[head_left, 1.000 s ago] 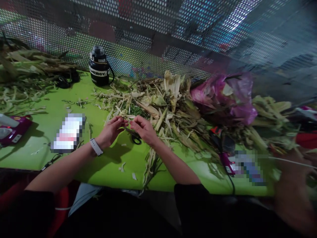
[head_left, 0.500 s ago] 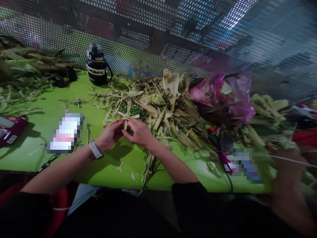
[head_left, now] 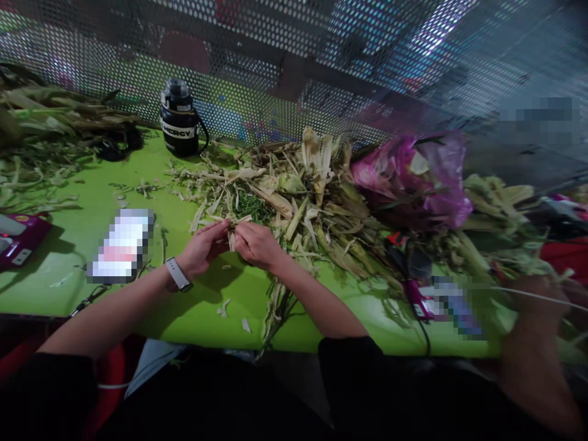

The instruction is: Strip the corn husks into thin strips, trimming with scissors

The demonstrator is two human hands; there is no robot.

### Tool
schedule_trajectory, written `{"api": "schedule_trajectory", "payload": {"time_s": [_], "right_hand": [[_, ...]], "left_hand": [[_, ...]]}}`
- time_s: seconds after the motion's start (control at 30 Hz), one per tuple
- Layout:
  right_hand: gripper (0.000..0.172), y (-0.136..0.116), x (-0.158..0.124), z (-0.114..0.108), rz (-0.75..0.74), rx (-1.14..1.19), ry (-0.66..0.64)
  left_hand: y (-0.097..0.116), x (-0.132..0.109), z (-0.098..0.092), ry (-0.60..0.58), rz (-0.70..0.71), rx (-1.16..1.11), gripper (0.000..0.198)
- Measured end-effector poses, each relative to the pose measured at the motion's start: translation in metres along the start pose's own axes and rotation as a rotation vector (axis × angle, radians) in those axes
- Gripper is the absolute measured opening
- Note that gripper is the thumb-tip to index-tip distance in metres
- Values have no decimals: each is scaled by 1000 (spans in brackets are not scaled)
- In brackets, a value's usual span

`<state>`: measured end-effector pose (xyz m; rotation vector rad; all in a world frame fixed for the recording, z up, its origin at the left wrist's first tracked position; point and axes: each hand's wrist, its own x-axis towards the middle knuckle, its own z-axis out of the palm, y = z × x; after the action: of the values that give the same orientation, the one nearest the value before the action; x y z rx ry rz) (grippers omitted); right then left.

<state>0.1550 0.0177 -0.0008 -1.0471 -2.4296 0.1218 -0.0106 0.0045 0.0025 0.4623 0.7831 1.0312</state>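
My left hand (head_left: 204, 246), with a white watch on the wrist, and my right hand (head_left: 257, 244) meet over the green table (head_left: 82, 245). Both pinch a small bundle of dried husk strips (head_left: 232, 228) between the fingertips. The fingers of each hand are closed on the strips. Just beyond my hands lies a big heap of corn husks and leaves (head_left: 298, 196). The scissors seen earlier are hidden under my right hand.
A black insulated jug (head_left: 179, 119) stands at the back by the perforated metal screen. A pink plastic bag (head_left: 413, 177) lies on the husks at right. Another person's hand (head_left: 537, 343) works at the far right. A purple tool (head_left: 18, 236) lies at left.
My hands came together from slightly apart and now pinch the husk strips closer to me. The scissors under my right hand are no longer visible.
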Motion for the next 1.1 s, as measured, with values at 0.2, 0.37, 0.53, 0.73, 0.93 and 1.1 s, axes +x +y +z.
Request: {"api": "schedule_trajectory", "payload": {"time_s": [0.2,0.37,0.53,0.73,0.93,1.1], "right_hand": [[21,3,1,3,76,118,135],[23,3,5,-5,173,259,59],[24,4,6,-10,248,366,-57],[23,12,8,-10,447,658,-134],[20,15,10,-10,609,949,-219],[20,11,9,-10,611,1049,-233]], "left_hand": [[6,-1,2,53,-14,42,11],[6,-5,7,118,-7,183,22],[2,0,2,-53,117,423,49],[5,7,-10,-203,305,841,18],[7,12,-18,-127,575,1169,19],[6,11,-21,-38,852,1417,16]]}}
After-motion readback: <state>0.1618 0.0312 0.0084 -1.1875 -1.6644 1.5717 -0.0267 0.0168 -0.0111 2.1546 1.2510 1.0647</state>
